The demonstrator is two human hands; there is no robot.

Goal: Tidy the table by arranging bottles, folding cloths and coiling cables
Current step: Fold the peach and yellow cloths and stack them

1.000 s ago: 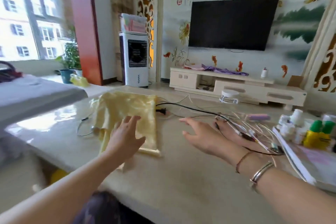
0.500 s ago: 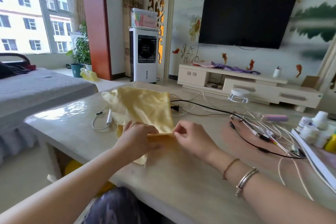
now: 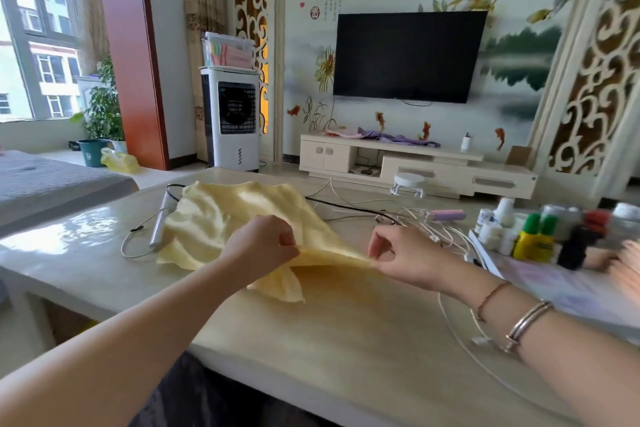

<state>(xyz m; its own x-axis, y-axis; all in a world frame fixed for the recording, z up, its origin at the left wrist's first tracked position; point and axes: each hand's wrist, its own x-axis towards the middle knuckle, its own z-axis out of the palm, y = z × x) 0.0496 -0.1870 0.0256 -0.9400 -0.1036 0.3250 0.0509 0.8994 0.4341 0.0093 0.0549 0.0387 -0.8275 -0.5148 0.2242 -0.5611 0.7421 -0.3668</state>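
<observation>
A pale yellow cloth (image 3: 228, 218) lies on the beige table (image 3: 346, 329), its near edge lifted off the surface. My left hand (image 3: 263, 246) pinches that edge at the middle, and my right hand (image 3: 405, 260) pinches it further right, so the edge is stretched between them. A tangle of white and black cables (image 3: 415, 222) lies behind my right hand. Small white bottles (image 3: 498, 225) and yellow bottles with green caps (image 3: 535, 239) stand at the right. A thin grey cable with a stick-shaped part (image 3: 157, 225) lies left of the cloth.
A white tray or board (image 3: 561, 291) holds the bottles at the right edge, with a blurred black and red object (image 3: 581, 239) on it. A pink cylinder (image 3: 446, 216) lies among the cables. A grey sofa (image 3: 52, 184) stands to the left, a TV cabinet (image 3: 415, 166) beyond.
My hands went from hovering open over the cloth to pinching its near edge, then moved apart and lifted it. The view shifted leftward and down.
</observation>
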